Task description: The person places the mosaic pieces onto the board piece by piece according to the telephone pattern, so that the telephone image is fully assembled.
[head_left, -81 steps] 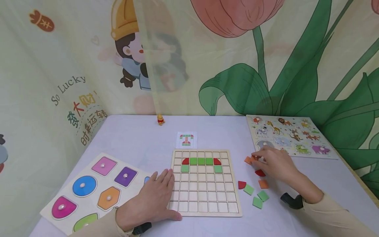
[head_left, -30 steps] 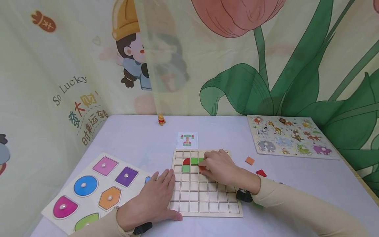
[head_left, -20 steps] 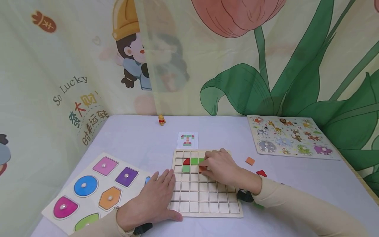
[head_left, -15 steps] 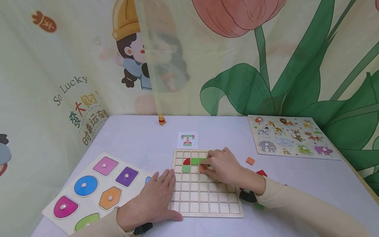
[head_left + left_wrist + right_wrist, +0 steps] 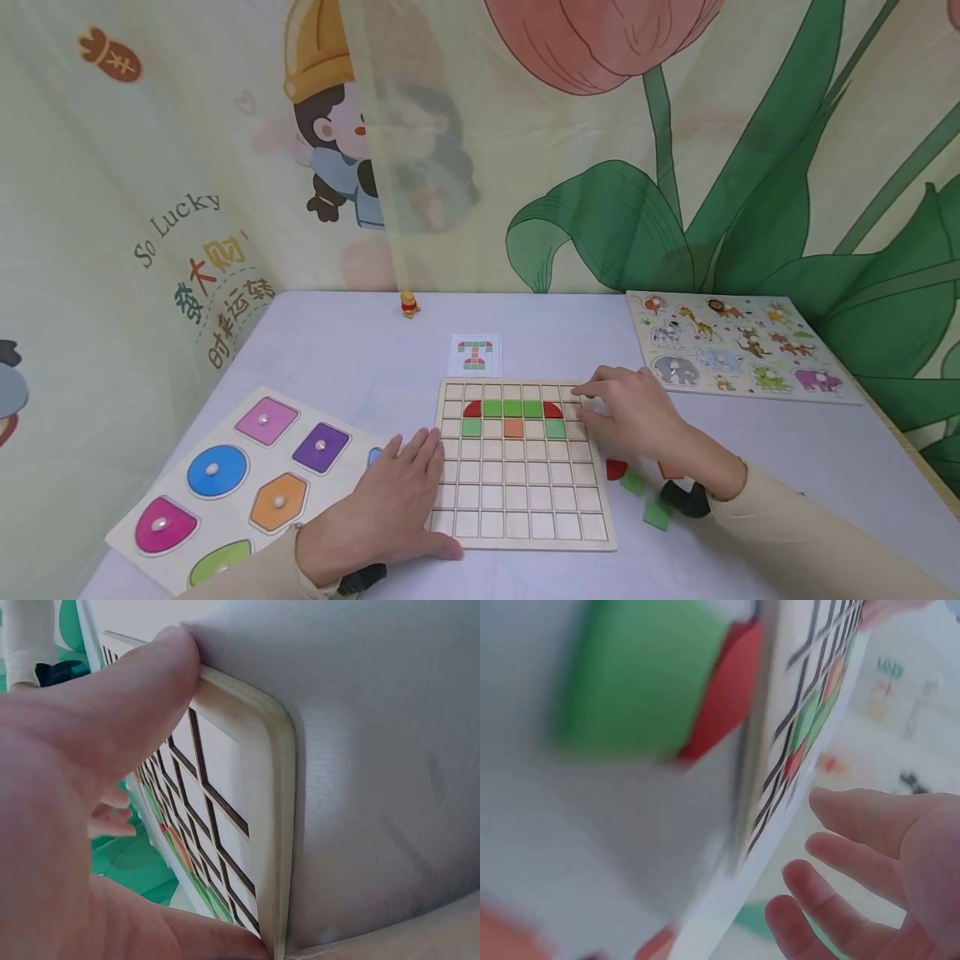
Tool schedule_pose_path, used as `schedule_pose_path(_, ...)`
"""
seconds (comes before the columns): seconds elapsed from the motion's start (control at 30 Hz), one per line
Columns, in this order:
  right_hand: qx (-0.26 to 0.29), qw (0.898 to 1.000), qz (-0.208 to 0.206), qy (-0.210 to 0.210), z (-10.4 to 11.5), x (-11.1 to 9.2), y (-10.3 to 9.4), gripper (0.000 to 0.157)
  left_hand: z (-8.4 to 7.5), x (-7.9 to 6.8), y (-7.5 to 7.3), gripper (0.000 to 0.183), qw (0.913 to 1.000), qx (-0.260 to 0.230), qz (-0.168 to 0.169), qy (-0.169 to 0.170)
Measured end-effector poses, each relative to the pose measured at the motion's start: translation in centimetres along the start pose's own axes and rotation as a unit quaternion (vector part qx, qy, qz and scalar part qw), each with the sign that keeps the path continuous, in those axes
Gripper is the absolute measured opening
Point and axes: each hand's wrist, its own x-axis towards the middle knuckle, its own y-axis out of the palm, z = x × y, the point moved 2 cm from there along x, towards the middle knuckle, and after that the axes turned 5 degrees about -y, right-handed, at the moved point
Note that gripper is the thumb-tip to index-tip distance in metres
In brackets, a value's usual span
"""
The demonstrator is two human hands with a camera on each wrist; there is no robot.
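A wooden grid board lies on the white table in the head view. Its upper rows hold red quarter-round tiles, green squares and one orange square tile. My left hand rests along the board's left edge with the fingers straight; the left wrist view shows its thumb over the frame at a corner. Over the board's right edge is my right hand, fingers extended and holding nothing. Below it lie loose tiles: a red one and green ones, others partly hidden by the arm.
A small pattern card lies just beyond the board. To the left is a knobbed shape puzzle, partly under my left arm. An animal puzzle sits at the back right, and a small bear figure stands near the back edge.
My right hand brought an orange square from the loose tiles to the board's second tile row, let it go, then drew back to the right. The left hand stayed put.
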Motion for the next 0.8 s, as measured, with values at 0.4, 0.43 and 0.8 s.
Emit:
schedule_pose_path(0.4, -0.025, 0.994, 0.003, 0.103, -4.9, -3.9, -1.4, 0.032, 0.1, -0.1, 0.0, 0.124, 1.0, -0.003, 0.002, -0.002)
schedule_pose_path(0.43, -0.024, 0.994, 0.005, 0.109, -5.2, -4.0, -1.4, 0.033, 0.1, -0.1, 0.0, 0.124, 1.0, -0.003, 0.0, -0.002)
schedule_pose_path(0.8, -0.011, 0.993, 0.026, 0.115, -6.1, -4.7, -0.6, 0.034, 0.1, -0.1, 0.0, 0.124, 1.0, -0.008, 0.0, 0.0)
